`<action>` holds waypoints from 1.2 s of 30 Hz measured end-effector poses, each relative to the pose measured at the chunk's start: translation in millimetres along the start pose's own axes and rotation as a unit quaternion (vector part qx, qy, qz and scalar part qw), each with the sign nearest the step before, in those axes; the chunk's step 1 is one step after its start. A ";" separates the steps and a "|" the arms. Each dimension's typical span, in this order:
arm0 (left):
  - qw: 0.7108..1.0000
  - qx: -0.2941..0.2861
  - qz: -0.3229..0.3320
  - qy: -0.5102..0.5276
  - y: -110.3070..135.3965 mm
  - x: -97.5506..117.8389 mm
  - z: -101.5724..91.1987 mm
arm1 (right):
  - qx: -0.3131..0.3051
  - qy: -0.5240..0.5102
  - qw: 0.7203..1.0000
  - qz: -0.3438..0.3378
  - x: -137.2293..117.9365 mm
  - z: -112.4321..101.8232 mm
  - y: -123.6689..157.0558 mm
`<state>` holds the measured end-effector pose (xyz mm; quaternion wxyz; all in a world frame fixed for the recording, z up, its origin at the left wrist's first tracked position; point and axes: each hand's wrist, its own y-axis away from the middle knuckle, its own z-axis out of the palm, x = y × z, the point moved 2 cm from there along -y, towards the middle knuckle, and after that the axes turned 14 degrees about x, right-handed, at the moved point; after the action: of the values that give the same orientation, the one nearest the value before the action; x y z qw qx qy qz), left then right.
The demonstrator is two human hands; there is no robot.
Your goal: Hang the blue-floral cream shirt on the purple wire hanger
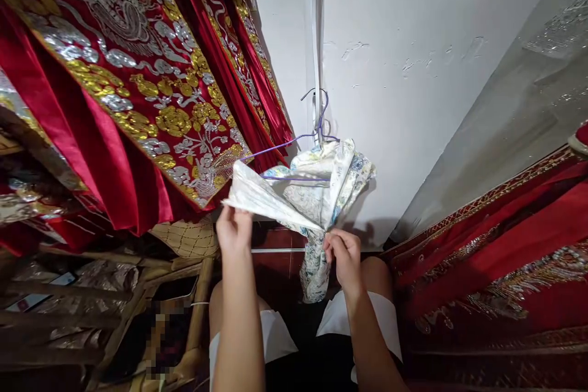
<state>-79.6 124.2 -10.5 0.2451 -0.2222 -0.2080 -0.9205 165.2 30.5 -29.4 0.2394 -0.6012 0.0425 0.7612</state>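
A white cloth with a blue and green flower print (312,193) hangs over a thin purple wire hanger (294,156) in front of me. The hanger's hook sits by a pale vertical pipe (316,43) on the white wall. My left hand (233,229) is closed on the cloth's left lower edge and holds it out sideways. My right hand (343,255) pinches the gathered cloth lower down, where a tail of it hangs between my knees.
Red satin garments with gold and silver embroidery (124,86) hang close on the left. More red embroidered fabric (496,257) lies at the right. A bamboo frame (193,294) stands at lower left. A grey panel (514,110) leans along the right wall.
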 end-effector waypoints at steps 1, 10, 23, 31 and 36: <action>0.999 0.027 -0.028 0.010 4.9 -12.1 -17.5 | 0.013 -0.004 1.000 0.016 4.9 -3.7 3.7; 0.997 -0.064 -0.007 -0.043 68.7 -47.9 -42.5 | -0.258 0.198 0.933 0.152 19.7 -33.3 -1.8; 0.719 -0.437 0.256 -0.475 139.0 -8.1 5.1 | -0.331 -0.097 0.902 0.258 -5.4 6.3 -0.7; 0.575 -0.586 -0.044 -0.569 104.5 6.5 -30.9 | -0.241 0.191 0.951 -0.024 -60.4 -1.8 -69.7; 0.732 -0.397 0.062 -0.550 56.9 40.1 -42.4 | -0.054 0.190 0.958 -0.208 -55.7 8.4 -140.1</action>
<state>-93.0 43.8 -9.0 0.0337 -0.7789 0.0917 -0.6195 224.9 139.6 56.3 0.3466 -0.7425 -0.0799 0.5676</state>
